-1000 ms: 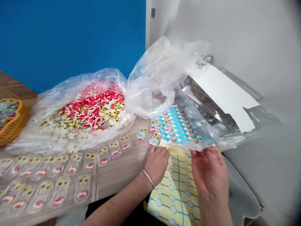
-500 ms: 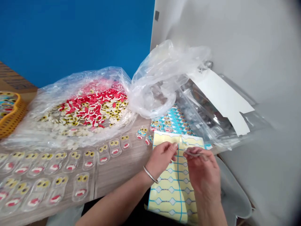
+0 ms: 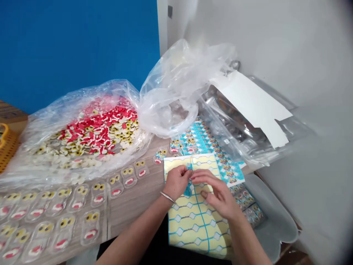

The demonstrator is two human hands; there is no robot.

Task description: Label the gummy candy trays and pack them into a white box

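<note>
My left hand (image 3: 176, 181) and my right hand (image 3: 217, 194) meet over a yellow backing sheet (image 3: 193, 221) with a blue die-cut grid, lying at the table's front edge. Both pinch a small blue sticker (image 3: 189, 167) near the top of that sheet, fingers closed on it. A silver bangle (image 3: 167, 197) circles my left wrist. Behind the sheet lies a stack of turquoise printed sticker sheets (image 3: 217, 154). Just left of the sheet rest clear blister shells (image 3: 129, 176) with eyes and red mouths inside.
A clear bag of red and yellow gummy pieces (image 3: 93, 132) fills the middle left. An empty crumpled plastic bag (image 3: 176, 95) and a bag of clear trays (image 3: 248, 129) under white card stand at the back right. A yellow basket (image 3: 7, 145) sits far left. A grey tray (image 3: 275, 224) holds packed pieces.
The yellow sheet slid left and nearer. My right hand lowered onto it beside my left, and both now pinch the small sticker. The view has swung slightly right.
</note>
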